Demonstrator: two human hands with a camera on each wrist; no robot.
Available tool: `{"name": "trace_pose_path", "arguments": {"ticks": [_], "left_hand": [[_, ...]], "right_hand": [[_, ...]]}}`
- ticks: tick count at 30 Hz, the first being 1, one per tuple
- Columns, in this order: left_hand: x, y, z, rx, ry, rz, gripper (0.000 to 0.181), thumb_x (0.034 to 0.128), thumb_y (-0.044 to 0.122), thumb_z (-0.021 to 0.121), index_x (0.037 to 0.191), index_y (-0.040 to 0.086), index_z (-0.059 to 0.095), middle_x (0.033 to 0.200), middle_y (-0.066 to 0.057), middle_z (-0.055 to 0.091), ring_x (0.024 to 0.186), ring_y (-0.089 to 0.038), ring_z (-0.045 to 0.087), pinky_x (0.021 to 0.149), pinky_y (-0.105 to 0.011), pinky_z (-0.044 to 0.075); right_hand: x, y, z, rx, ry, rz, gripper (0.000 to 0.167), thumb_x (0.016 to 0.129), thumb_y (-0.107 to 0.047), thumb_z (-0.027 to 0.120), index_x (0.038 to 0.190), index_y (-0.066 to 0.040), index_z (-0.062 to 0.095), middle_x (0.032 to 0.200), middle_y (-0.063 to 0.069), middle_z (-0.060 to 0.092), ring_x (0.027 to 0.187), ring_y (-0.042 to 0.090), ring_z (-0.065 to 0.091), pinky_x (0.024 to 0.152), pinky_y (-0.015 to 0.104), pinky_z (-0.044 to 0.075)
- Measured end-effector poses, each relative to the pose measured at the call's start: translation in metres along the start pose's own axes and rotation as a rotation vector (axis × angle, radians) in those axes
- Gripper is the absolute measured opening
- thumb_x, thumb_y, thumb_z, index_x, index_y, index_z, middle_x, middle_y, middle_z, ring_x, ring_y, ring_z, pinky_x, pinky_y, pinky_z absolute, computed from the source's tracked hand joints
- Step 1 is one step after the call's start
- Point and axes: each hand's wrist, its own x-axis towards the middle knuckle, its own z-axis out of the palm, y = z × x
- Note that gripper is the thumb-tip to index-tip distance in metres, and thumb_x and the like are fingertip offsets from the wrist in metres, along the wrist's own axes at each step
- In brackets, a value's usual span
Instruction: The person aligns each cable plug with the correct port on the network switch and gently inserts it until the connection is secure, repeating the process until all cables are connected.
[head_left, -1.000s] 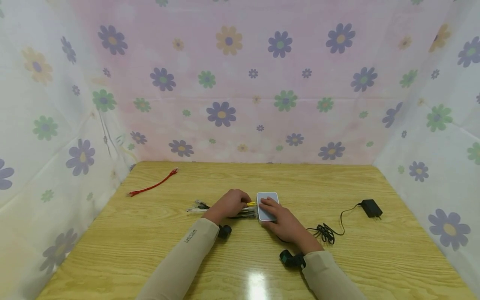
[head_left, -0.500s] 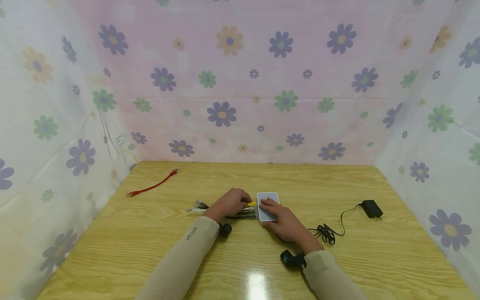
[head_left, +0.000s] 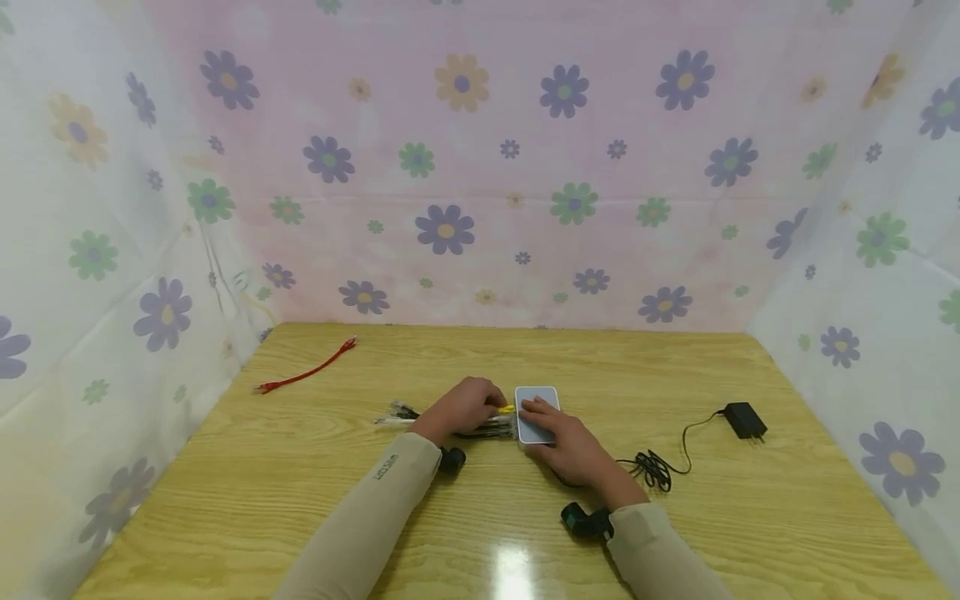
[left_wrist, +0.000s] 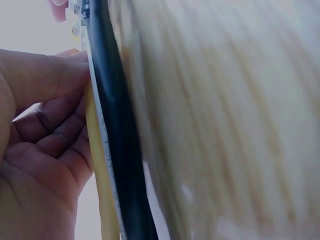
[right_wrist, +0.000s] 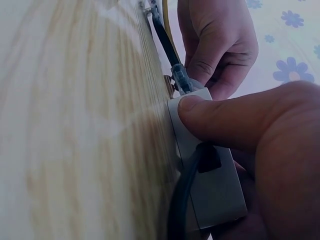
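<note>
A flat white network switch with a grey top lies on the table, several network cables plugged into its left side. My right hand holds it, fingers spread over the top; in the right wrist view the thumb presses the side wall, above a black cord plugged in there. At the left side of the switch, my left hand pinches the yellow network cable close to its plug. Black cables and a white cable run beside it, partly under that hand.
A short red network cable lies at the back left of the wooden table. To the right are a black power adapter and its bundled cord. Flowered cloth stands around the table's back and sides.
The left hand's fingers have edged very slightly toward the switch along the yellow network cable. The right hand stays on the switch.
</note>
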Motion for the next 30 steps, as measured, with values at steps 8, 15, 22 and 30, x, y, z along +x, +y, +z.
{"name": "trace_pose_path", "arguments": {"ticks": [8, 15, 22, 30], "left_hand": [[0.001, 0.001, 0.003, 0.012, 0.011, -0.005, 0.025, 0.0989, 0.009, 0.054, 0.119, 0.008, 0.069, 0.118, -0.008, 0.068, 0.111, -0.024, 0.063, 0.093, -0.039, 0.052], [-0.001, 0.001, 0.004, 0.023, 0.009, -0.035, 0.025, 0.0991, 0.011, 0.054, 0.12, 0.009, 0.068, 0.118, -0.007, 0.068, 0.11, -0.023, 0.064, 0.092, -0.038, 0.052], [-0.004, 0.002, 0.001, 0.042, 0.016, -0.035, 0.025, 0.0989, 0.012, 0.055, 0.12, 0.009, 0.069, 0.118, -0.006, 0.068, 0.109, -0.022, 0.064, 0.092, -0.037, 0.053], [-0.01, -0.001, -0.003, 0.044, 0.013, -0.039, 0.023, 0.0993, 0.01, 0.054, 0.116, 0.009, 0.07, 0.114, -0.006, 0.069, 0.107, -0.021, 0.064, 0.091, -0.038, 0.053]], "right_hand": [[-0.002, -0.002, 0.0, -0.008, 0.005, 0.013, 0.055, 0.094, -0.023, 0.064, 0.146, -0.014, 0.046, 0.157, 0.002, 0.035, 0.148, 0.029, 0.025, 0.111, 0.055, 0.034], [-0.002, -0.003, -0.001, -0.011, -0.003, 0.007, 0.056, 0.095, -0.023, 0.063, 0.146, -0.014, 0.045, 0.157, 0.003, 0.034, 0.148, 0.029, 0.024, 0.111, 0.055, 0.034], [-0.002, -0.005, -0.002, -0.016, -0.002, 0.003, 0.055, 0.095, -0.023, 0.063, 0.146, -0.014, 0.045, 0.157, 0.004, 0.034, 0.148, 0.03, 0.024, 0.11, 0.056, 0.034], [-0.002, -0.005, -0.001, -0.022, 0.006, 0.005, 0.056, 0.094, -0.022, 0.064, 0.145, -0.013, 0.046, 0.156, 0.004, 0.036, 0.147, 0.03, 0.025, 0.11, 0.056, 0.034]]}}
